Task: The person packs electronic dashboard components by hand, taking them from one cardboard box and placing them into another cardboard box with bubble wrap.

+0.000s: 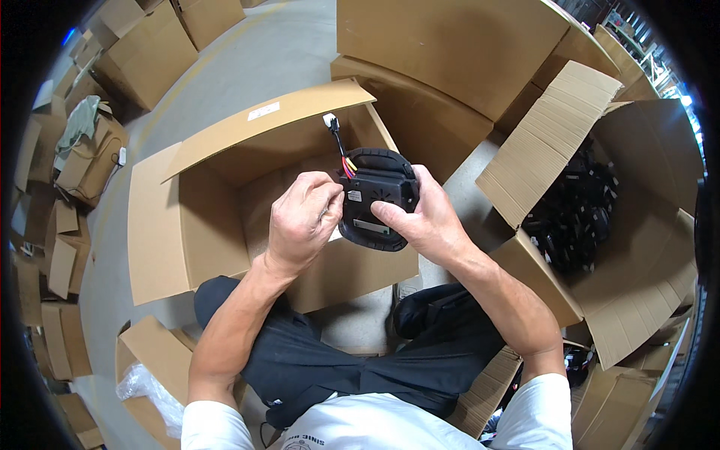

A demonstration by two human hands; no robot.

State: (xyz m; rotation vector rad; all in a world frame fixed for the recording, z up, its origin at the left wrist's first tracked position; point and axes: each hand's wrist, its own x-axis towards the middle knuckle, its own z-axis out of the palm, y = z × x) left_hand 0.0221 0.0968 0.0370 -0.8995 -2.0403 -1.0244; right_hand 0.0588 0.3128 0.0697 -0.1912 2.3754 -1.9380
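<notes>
Both hands hold one black oval device [377, 196] above the open cardboard box [217, 217] in front of the seated person. The left hand [300, 221] clasps the device's left edge with its fingers curled, thumb and forefinger pinched close at the side where a small pale label sits; the right hand [420, 217] grasps the right edge, its thumb laid across the face near a second pale, strip-shaped label. From the device's upper left, just beyond the left hand's knuckles, a short bundle of red, yellow and black wires [341, 150] rises to a small white connector. Judging by the layout, the work looks to be midway: to the right of the right hand a second open carton [637, 285] holds a heap of similar black parts [574, 217], while the box below the hands shows only bare brown walls as far as can be seen, so this piece is not yet set down. A white rectangular sticker [263, 111] lies on that box's far flap, beyond the left hand.
</notes>
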